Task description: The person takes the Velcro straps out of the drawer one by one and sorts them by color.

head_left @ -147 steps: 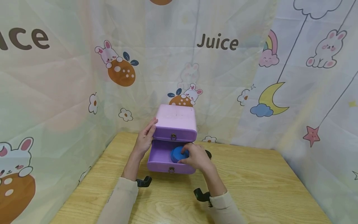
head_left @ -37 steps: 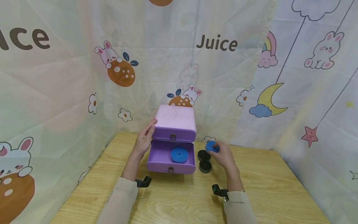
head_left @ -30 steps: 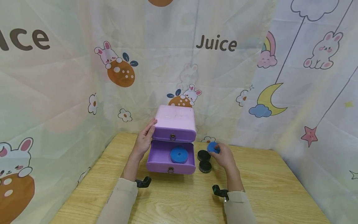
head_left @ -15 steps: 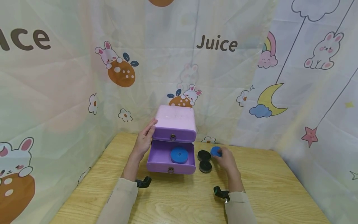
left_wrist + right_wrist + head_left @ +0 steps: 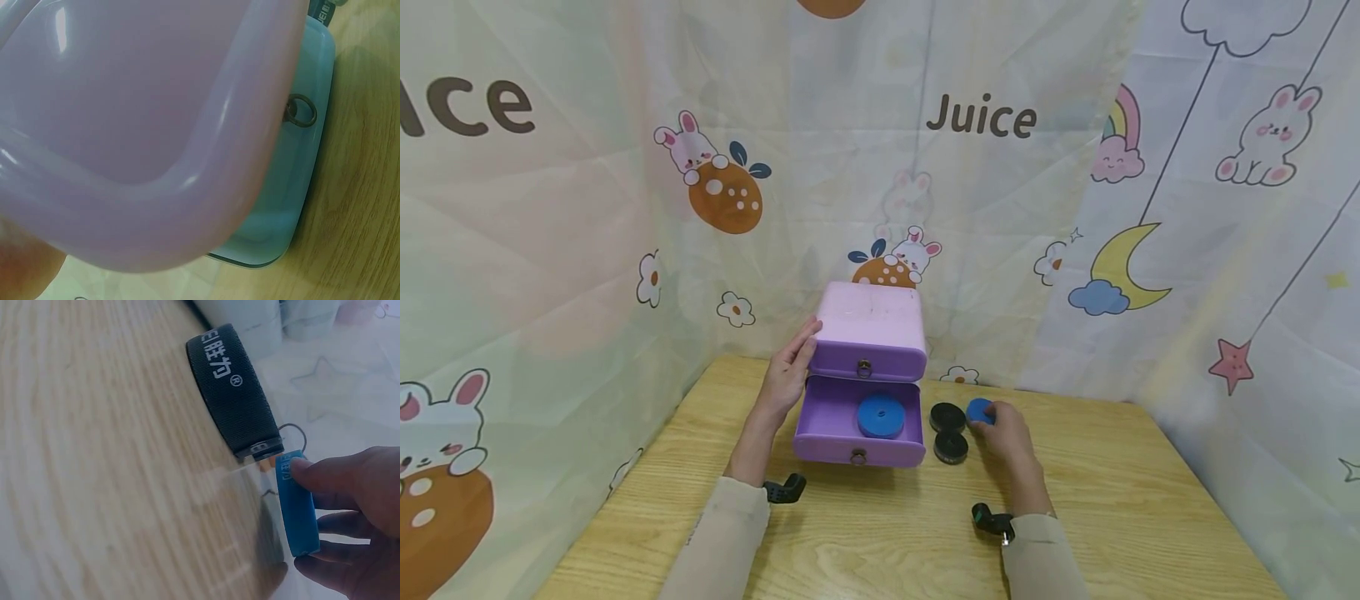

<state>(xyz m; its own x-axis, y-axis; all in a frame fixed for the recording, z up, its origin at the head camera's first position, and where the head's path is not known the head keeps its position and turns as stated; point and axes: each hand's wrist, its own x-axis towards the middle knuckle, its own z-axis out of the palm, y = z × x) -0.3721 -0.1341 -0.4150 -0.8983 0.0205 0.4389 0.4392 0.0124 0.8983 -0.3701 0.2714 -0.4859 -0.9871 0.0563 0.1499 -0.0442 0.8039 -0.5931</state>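
A pink box with purple drawers (image 5: 872, 317) stands at the back of the table. Its lower drawer (image 5: 859, 450) is pulled out and holds a blue strap roll (image 5: 881, 416) lying flat. My left hand (image 5: 785, 379) rests against the box's left side, fingers straight. To the right of the box, my right hand (image 5: 1009, 433) pinches a second blue strap roll (image 5: 297, 506) between thumb and fingers. Whether that roll touches the table, I cannot tell. Just left of it lie two black strap rolls, a rear one (image 5: 947, 417) and a front one (image 5: 951, 447).
A wooden table (image 5: 1112, 492) carries everything. Printed cloth (image 5: 985, 250) hangs behind the box and along both sides. The upper drawer (image 5: 868, 361) is pushed in. Both wrists wear black camera mounts (image 5: 785, 488).
My right hand has come out of the lower drawer with one blue strap roll, carried it right past the black rolls and lowered it beside them. My left hand has stayed on the box.
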